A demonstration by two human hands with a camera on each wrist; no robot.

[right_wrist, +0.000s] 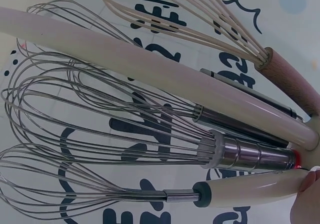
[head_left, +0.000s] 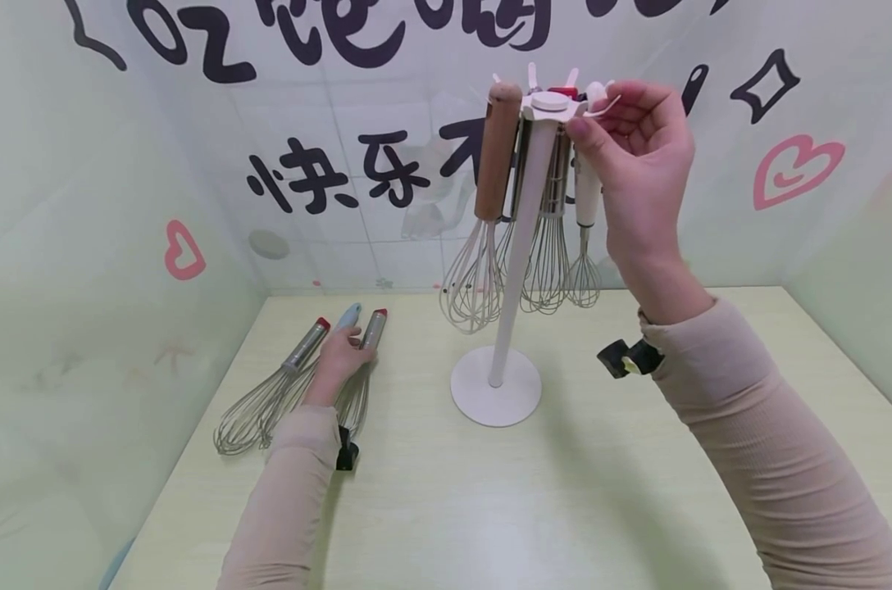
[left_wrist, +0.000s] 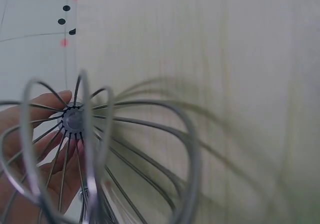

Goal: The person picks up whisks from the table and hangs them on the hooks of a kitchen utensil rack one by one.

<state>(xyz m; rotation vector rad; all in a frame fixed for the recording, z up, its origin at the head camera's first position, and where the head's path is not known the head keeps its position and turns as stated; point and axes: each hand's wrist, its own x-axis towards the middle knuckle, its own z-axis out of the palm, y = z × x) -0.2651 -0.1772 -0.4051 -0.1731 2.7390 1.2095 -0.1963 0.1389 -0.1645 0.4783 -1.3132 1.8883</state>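
On the table's left side my left hand (head_left: 337, 362) grips the steel handle of a red-ended whisk (head_left: 375, 329). In the left wrist view its wire loops (left_wrist: 192, 149) fill the foreground, with fingers round the handle behind. My right hand (head_left: 648, 160), raised at the top of a white whisk stand (head_left: 520, 262), pinches the hook plate at its right side between thumb and fingers. From the stand hang a wooden-handled whisk (head_left: 496, 156), a cream-handled whisk (right_wrist: 250, 190) close by the right fingertips, a steel-handled whisk (right_wrist: 252, 153) and a dark-handled one (right_wrist: 245, 125).
Beside the left hand lie another steel-handled whisk with a red end (head_left: 306, 344) and a blue-handled whisk (head_left: 350, 315). The stand's round base (head_left: 483, 401) rests mid-table. A printed curtain (head_left: 387, 106) hangs behind.
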